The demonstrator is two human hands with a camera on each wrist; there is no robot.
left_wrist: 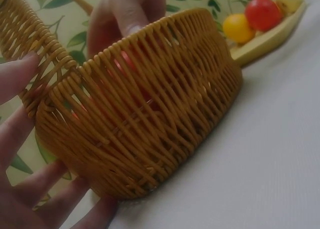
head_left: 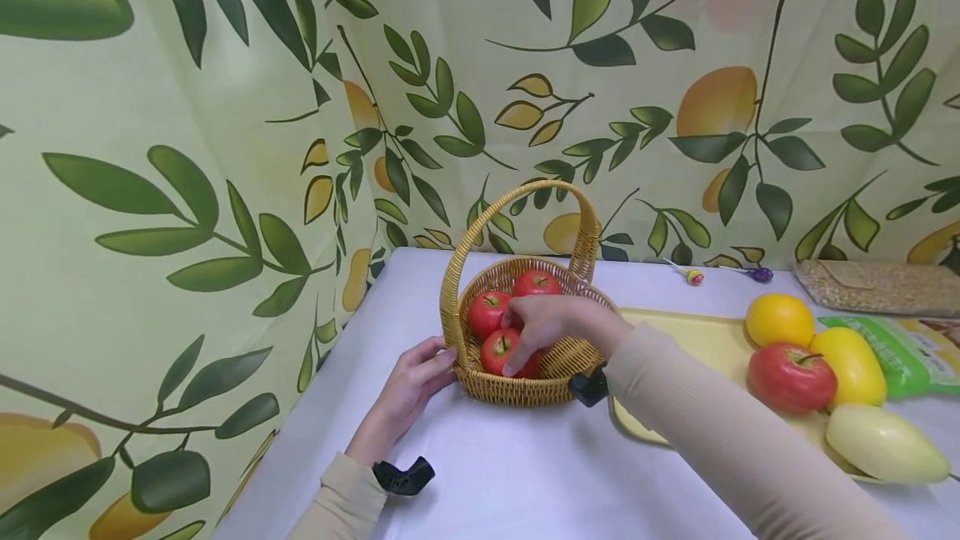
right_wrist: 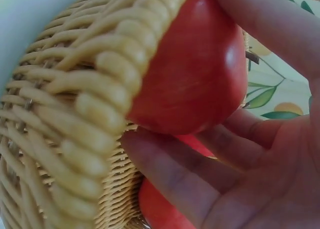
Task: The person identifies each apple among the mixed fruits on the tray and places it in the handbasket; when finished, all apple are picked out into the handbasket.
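Note:
A woven wicker basket (head_left: 517, 394) with a tall handle (head_left: 525, 187) stands on the white table and holds three red apples. My right hand (head_left: 543, 325) reaches in over the rim, its fingers curled round the front apple (head_left: 497, 350); the right wrist view shows that apple (right_wrist: 195, 74) held in the fingers behind the basket rim (right_wrist: 85, 114). Two more apples (head_left: 487, 309) (head_left: 536, 282) lie behind it. My left hand (head_left: 416, 377) rests with straight fingers (left_wrist: 15, 139) against the basket's left wall (left_wrist: 150, 124).
To the right, a yellow tray (head_left: 697, 336) carries a red apple (head_left: 787, 377), an orange (head_left: 778, 319), a yellow fruit (head_left: 851, 365) and a pale one (head_left: 885, 444). Two lollipops (head_left: 693, 276) lie behind it. A green packet (head_left: 900, 352) sits far right. Leaf-print cloth walls stand left and behind.

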